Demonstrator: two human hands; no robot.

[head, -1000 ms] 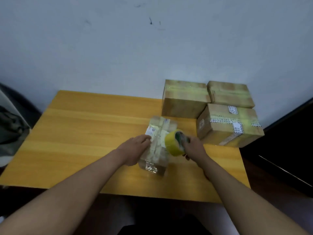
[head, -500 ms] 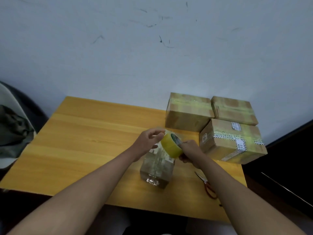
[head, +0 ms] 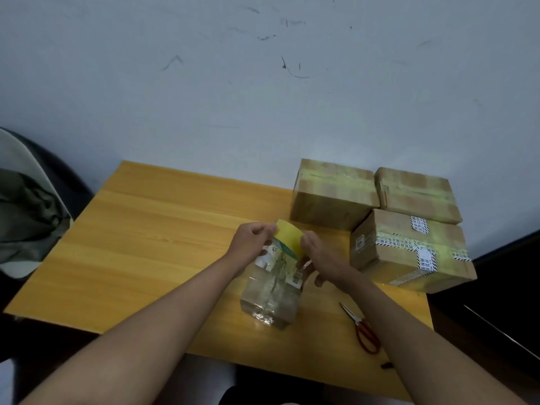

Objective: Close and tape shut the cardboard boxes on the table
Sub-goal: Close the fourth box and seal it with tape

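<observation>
A small box (head: 271,296) wrapped in glossy clear tape stands near the front middle of the wooden table (head: 152,238). Just above its far end I hold a yellow tape roll (head: 287,238) between both hands. My left hand (head: 251,241) pinches the roll's left edge with curled fingers. My right hand (head: 318,255) grips the roll's right side. Three closed, taped cardboard boxes sit at the back right: one at the back (head: 333,194), one beside it (head: 418,194), and one in front with printed tape (head: 409,249).
Red-handled scissors (head: 363,328) lie on the table right of the small box, under my right forearm. A chair with dark green cloth (head: 26,211) stands off the table's left side. A dark cabinet (head: 502,290) borders the right edge. A wall rises behind.
My left hand left the small box's side and came up to the tape roll, which both hands now hold above the box. The view tilted up, bringing the scissors into sight.
</observation>
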